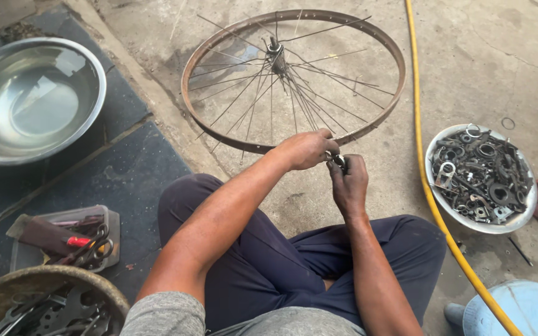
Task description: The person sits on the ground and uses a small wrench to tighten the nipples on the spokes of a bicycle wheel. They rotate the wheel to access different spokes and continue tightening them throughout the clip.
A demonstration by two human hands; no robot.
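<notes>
- A brown bowl [45, 292] sits closest, at the bottom left. It is full of dark metal tools.
- Just past it is a flat clear tray [110, 227] with scissors [94, 249] and a red-handled tool inside.
- The person sits cross-legged on the ground in dark blue trousers [269, 261].
- At the bottom right is part of a pale blue round lid [524, 308].
- A yellow hose [434, 199] runs along the ground on the right, from near to far.
- The right hand [349, 183] is closed tight around a small metal tool [339, 160]. Only the tool's shiny tip sticks out on top.
- The left hand [306, 149] is curled shut over the near edge of the wheel rim. Its fingers meet the tool's tip. I cannot tell what is under them.
- The rusty bike wheel [256, 147] lies flat on the concrete in front of the knees. It has no tyre, and some thin spokes are loose and crooked.
- To the right, a white dish [518, 221] is piled with old metal rings and bits.
- Far on the left, a big shiny steel bowl [32, 99] rests on a dark mat [126, 180].
</notes>
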